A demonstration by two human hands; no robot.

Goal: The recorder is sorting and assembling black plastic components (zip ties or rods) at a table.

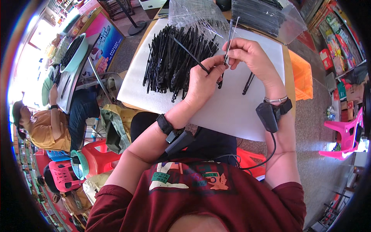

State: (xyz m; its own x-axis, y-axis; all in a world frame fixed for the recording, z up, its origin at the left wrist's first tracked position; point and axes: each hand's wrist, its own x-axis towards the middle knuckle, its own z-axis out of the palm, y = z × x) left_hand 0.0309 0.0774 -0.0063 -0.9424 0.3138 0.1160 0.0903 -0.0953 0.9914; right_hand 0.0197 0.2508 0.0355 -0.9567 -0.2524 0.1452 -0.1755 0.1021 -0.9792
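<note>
My left hand (203, 81) is closed, its thumb and finger pinching the lower part of a thin black stick (230, 31). Another black rod (189, 53) slants out of the same hand over the pile. My right hand (253, 56) meets it, fingertips pinched on a thin, pale, wire-like strip (234, 35) beside the upright stick; exactly where they touch is partly hidden. Left of my hands lies a heap of black sticks (166, 62) with knobbly ends. A couple of similar sticks (248, 84) rest on the white sheet (228, 112) below my right hand.
A clear plastic bag (199, 15) and a clear box (290, 27) of black strips stand at the far edge. An orange crate (301, 75) is at the right. Leftward, a person in a yellow-orange shirt (52, 127) sits near a pale green basin (79, 56) of black pieces.
</note>
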